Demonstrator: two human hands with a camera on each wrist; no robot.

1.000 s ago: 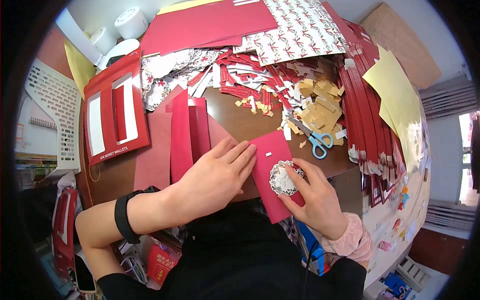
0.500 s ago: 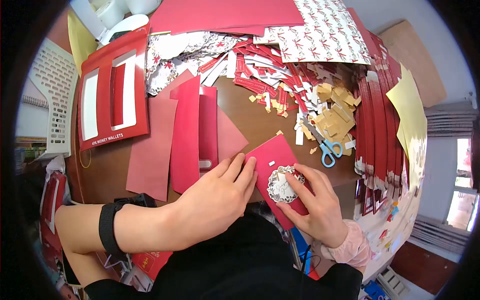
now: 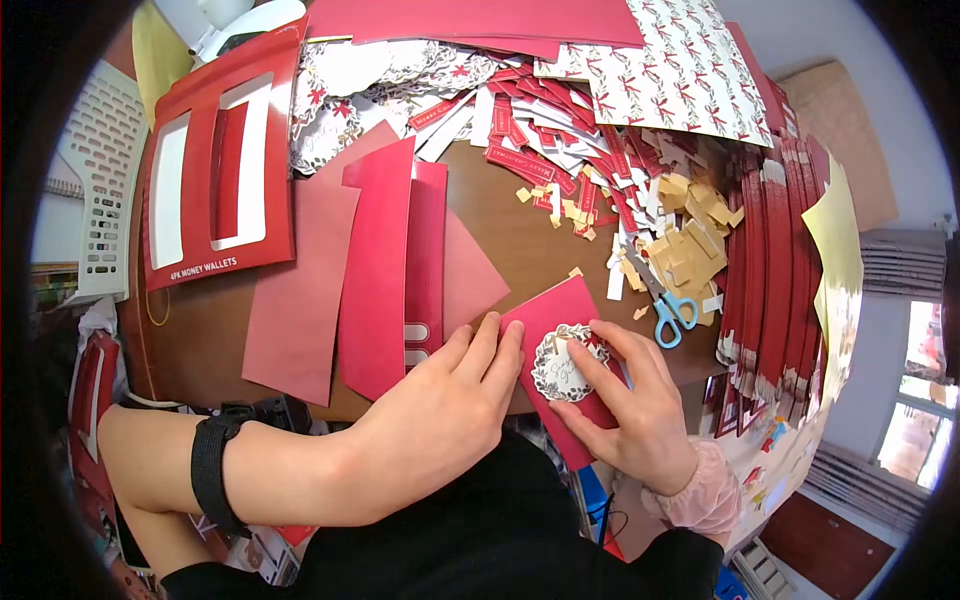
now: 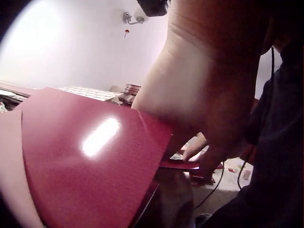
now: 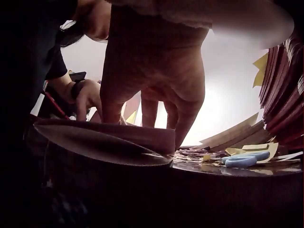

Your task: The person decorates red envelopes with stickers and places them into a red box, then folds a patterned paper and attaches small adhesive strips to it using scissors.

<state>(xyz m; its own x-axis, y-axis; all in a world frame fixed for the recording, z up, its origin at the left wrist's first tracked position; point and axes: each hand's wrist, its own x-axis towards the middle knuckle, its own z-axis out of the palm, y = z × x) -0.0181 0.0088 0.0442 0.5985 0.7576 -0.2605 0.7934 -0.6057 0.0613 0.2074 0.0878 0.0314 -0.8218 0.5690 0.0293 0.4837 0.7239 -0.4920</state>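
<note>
Card point(image 3: 547, 308), red: lying at the near edge of the table point(image 3: 515, 235), between both hands. Tag point(image 3: 558, 371), round, white: sitting on the card. Right hand point(image 3: 645, 420): pressing the tag, fingers spread, unclenched. Left hand point(image 3: 440, 415): resting extended fingers on the card's left edge, unclenched. Scissors point(image 3: 663, 297): lying beside tan scraps point(image 3: 695, 255).

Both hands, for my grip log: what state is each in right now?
Left hand: open, fingertips at the edge of the red card.
Right hand: open, fingertips resting on the round tag.
</note>
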